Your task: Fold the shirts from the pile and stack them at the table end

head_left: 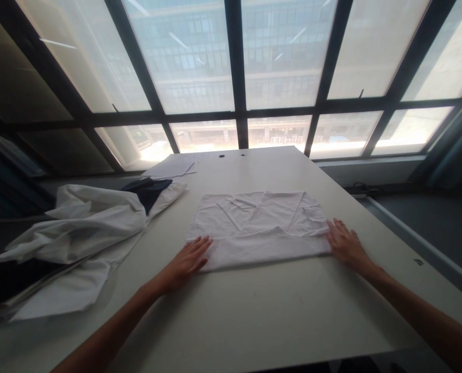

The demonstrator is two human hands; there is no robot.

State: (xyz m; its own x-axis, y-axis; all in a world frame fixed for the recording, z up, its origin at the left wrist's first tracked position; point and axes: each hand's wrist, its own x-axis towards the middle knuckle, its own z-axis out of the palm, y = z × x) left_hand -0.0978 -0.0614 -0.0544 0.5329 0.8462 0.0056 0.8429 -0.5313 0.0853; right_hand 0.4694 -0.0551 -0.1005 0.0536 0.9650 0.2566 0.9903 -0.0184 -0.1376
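Note:
A white cloth garment [254, 223] lies flat on the white table, its near part folded over into a long band. Creases and slanting fold lines run across its far half. On its left end rests my left hand [190, 259], fingers stretched out over the near corner. My right hand [343, 241] lies against the right end of the cloth, fingers extended and touching the edge of the folded band. Neither hand grips the fabric.
A heap of crumpled white cloth [98, 223] with a dark navy piece [149, 191] lies on the table's left side. Behind it are paper sheets [172, 169]. The white table [262, 300] reaches toward large windows [199, 57]; its right edge borders a dark floor.

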